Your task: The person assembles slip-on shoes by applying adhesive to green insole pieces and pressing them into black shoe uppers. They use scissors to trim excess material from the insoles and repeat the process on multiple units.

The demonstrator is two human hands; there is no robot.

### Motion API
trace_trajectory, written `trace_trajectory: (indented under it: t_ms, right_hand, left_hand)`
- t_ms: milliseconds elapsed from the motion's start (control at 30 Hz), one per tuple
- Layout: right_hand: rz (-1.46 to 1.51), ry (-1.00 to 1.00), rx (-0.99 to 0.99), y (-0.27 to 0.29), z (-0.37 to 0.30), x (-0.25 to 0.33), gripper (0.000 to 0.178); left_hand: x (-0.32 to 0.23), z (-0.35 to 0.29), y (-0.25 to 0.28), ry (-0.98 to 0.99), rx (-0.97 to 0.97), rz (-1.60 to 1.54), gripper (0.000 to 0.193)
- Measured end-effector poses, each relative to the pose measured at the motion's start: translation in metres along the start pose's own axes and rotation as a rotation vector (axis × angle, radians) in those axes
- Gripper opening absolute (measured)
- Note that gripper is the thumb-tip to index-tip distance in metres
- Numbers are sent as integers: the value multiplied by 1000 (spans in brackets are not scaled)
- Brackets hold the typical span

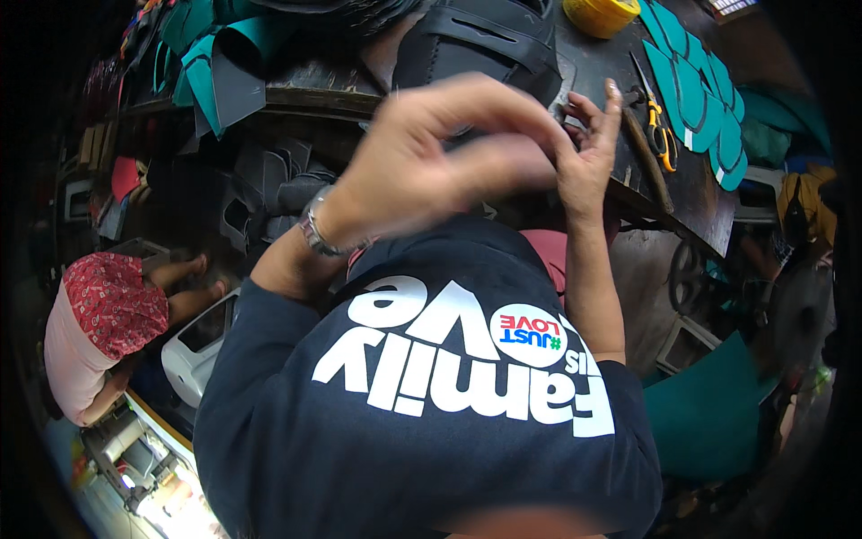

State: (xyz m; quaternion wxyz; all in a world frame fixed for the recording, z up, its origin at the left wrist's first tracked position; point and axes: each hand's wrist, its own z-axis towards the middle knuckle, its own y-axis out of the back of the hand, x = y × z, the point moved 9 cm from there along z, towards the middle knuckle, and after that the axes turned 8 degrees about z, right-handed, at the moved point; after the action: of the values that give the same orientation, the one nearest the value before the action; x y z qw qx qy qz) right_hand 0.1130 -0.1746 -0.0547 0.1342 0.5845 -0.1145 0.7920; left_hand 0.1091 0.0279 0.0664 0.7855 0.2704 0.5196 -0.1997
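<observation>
My left hand [422,148], with a metal watch on its wrist, is raised above the near edge of the dark table. Its fingers and thumb curve toward my right hand [588,148] and are smeared by motion. The left fingertips meet or overlap the base of the right thumb; whether something small lies between them cannot be made out. My right hand has its index finger stretched up and its other fingers loosely bent apart. Just beyond both hands, a black stitched piece with slots and straps [485,45] lies on the table.
Right of my hands lie yellow-and-black-handled scissors [660,130] and a wooden stick-like tool [648,162]. Teal cut pieces [696,90] and a yellow round container [602,15] are farther back. More teal pieces [202,76] hang at left. Another person [99,332] is at the left.
</observation>
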Motion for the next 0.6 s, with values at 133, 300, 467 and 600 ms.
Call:
trace_trajectory:
  t_ms: [133, 300, 467, 600]
  right_hand:
    - [-185, 250, 22, 5, 26, 53, 83]
    - [-340, 443, 335, -54, 76, 86, 87]
    - [-430, 394, 438, -98, 79, 79, 80]
    - [-373, 616, 322, -87, 33, 124, 83]
  left_hand:
    - [87, -70, 75, 384, -750, -203, 44]
    - [148, -115, 25, 683, -709, -843, 44]
    - [139, -80, -20, 601, -462, -1183, 46]
    - [123, -86, -18, 603, -619, -952, 64]
